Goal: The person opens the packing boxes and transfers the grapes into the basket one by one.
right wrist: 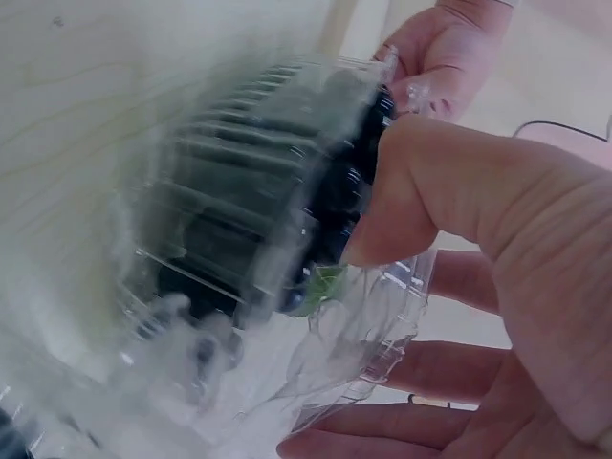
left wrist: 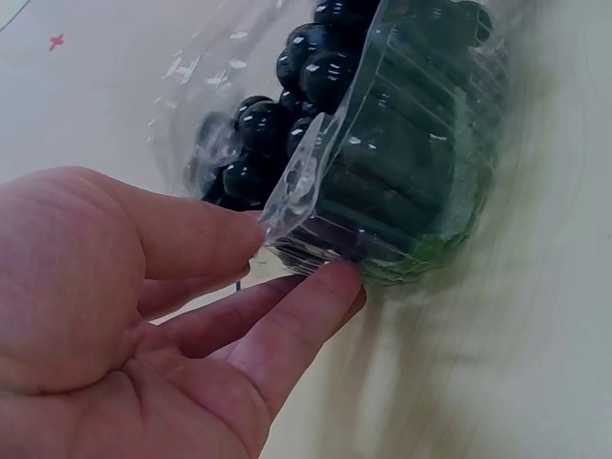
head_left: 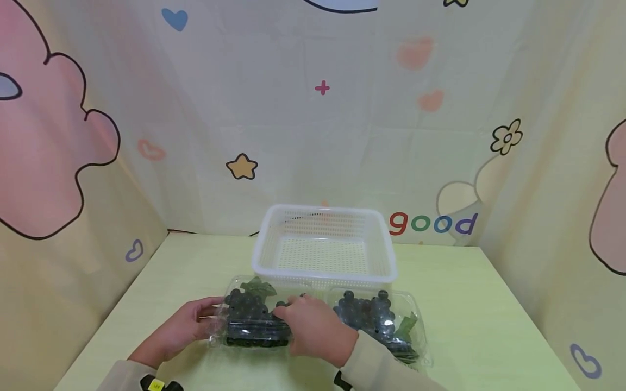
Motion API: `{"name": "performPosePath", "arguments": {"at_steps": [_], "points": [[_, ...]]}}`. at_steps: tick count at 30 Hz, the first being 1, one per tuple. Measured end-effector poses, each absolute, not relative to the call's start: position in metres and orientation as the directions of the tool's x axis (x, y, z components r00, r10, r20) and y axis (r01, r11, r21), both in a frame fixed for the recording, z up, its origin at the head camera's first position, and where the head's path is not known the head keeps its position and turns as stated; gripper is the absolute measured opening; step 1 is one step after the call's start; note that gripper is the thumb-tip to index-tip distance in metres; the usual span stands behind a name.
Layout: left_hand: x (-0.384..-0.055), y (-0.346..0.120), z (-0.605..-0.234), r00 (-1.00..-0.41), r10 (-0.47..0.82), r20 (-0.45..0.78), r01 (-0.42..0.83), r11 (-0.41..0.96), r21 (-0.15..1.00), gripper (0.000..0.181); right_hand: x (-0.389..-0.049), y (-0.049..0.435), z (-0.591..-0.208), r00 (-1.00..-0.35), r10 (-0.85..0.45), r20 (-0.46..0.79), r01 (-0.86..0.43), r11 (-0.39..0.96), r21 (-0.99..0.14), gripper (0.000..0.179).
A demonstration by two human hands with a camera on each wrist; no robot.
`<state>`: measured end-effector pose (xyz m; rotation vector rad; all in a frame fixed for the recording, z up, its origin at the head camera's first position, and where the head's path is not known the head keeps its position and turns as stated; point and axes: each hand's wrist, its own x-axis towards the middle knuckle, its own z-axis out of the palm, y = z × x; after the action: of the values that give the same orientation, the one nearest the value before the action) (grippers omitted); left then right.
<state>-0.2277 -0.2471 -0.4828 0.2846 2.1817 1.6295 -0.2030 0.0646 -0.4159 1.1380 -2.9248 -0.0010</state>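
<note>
A clear plastic clamshell box (head_left: 257, 332) of dark grapes (head_left: 246, 305) lies on the table, with a green leaf (head_left: 259, 288) inside. My left hand (head_left: 183, 328) pinches the box's left end at the seam, its thumb above and fingers below in the left wrist view. At the other end, my right hand (head_left: 320, 330) grips the clear lid (right wrist: 368, 325), with its thumb near the grapes and its fingers along the lid's far side. Whether the lid is fastened I cannot tell. To the right lies a second clear box (head_left: 374, 315) of grapes, partly behind my right hand.
Behind the boxes stands a white perforated plastic basket (head_left: 260, 239) with nothing in it. The pale wooden table (head_left: 469, 309) reaches back to a printed curtain (head_left: 293, 108), which also hangs at both sides.
</note>
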Motion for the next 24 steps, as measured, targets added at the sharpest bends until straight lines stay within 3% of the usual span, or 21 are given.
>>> {"name": "performPosePath", "arguments": {"at_steps": [9, 17, 24], "points": [[-0.224, -0.242, -0.485, -0.929, 0.329, -0.172, -0.056, 0.332, 0.941, 0.065, -0.199, 0.073, -0.409, -0.729, -0.682, 0.055, -0.684, 0.729, -0.024, 0.06], [-0.202, -0.224, -0.486, -0.97, -0.009, -0.242, -0.222, 0.432, 0.874, 0.045, -0.195, 0.069, -0.417, -0.686, -0.702, 0.188, -0.703, 0.707, 0.077, 0.058], [-0.189, -0.21, -0.487, -0.972, -0.085, -0.22, -0.235, 0.369, 0.899, 0.036, -0.203, 0.062, -0.417, -0.653, -0.738, 0.169, -0.735, 0.672, 0.093, 0.049]]}}
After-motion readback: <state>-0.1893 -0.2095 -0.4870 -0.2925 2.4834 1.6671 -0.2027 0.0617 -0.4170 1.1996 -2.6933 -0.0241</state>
